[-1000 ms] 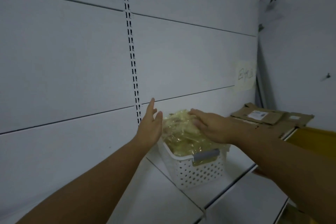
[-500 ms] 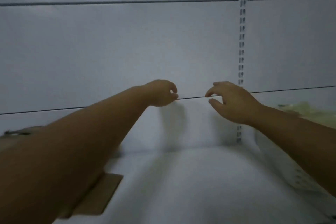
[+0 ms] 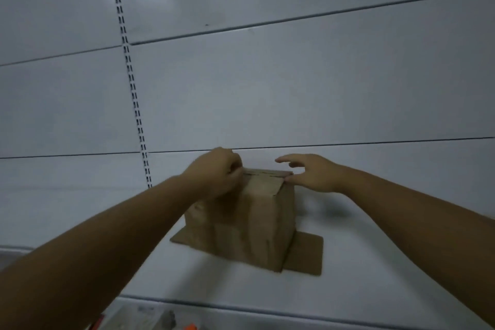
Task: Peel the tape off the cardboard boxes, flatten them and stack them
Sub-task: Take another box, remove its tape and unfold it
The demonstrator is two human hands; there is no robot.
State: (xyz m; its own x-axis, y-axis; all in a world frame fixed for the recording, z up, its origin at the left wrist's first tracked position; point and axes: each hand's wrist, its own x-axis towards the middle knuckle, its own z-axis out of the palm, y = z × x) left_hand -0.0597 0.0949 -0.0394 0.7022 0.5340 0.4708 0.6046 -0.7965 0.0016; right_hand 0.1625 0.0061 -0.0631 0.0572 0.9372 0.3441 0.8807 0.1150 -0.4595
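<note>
While at box (image 3: pixel 257 220), hands (image 3: pixel 215 173) (image 3: pixel 314 174) (left curled).

There is just 1 camera, worn on the person's head, looking forward and slightly down along both forearms. It faces the white back panel (image 3: pixel 267 88) from close in, with the left hand (image 3: pixel 217 173), right hand (image 3: pixel 314 174) and cardboard box (image 3: pixel 257 225) on the shelf (image 3: pixel 375 262) low in its wide frame.
</note>
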